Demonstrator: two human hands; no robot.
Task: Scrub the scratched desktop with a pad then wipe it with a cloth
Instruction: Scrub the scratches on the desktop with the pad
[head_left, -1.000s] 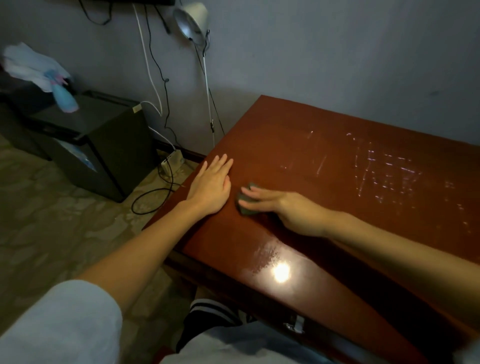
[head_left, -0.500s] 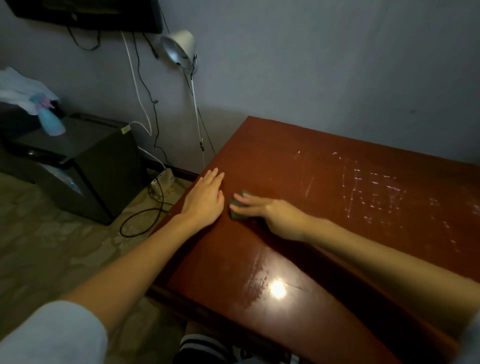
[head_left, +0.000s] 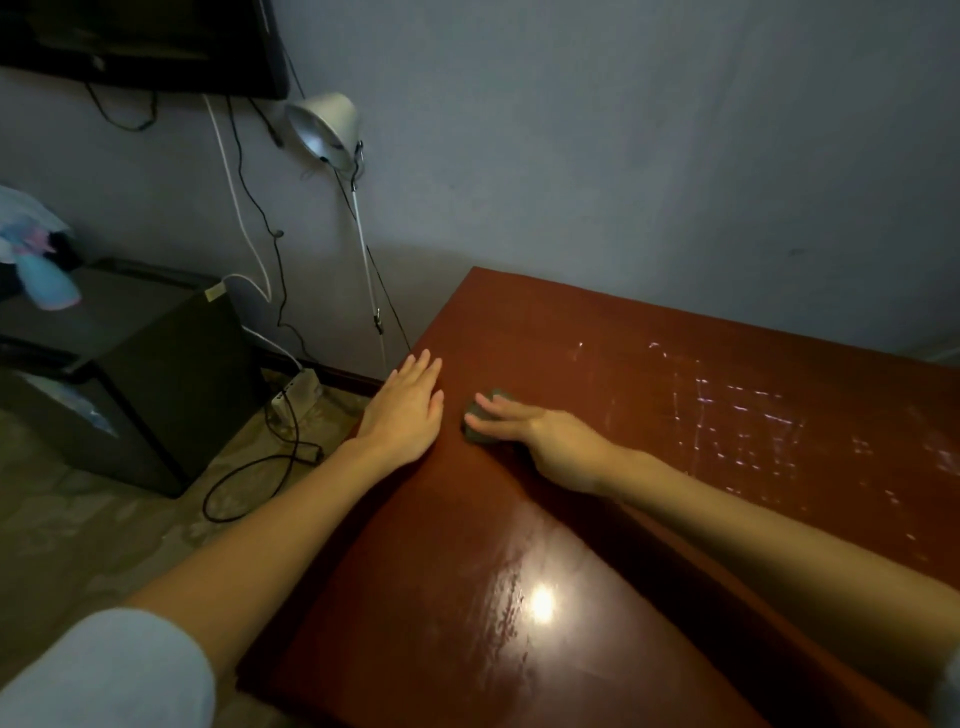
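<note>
Pad (head_left: 479, 437) under right hand (head_left: 550, 444), lamp (head_left: 324, 127) beyond

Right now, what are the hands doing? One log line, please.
step: scrub | right hand: presses pad on desktop | left hand: flat on desktop | scratches: visible farther right

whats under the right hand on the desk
A dark grey pad lies under the fingers of the right hand, flat on the desktop. Only its left edge and far corner show; the fingers cover the rest.

A silver lamp (head_left: 324, 127) hangs by the wall above a black cabinet (head_left: 156, 384) and floor cables (head_left: 260, 467).
</note>
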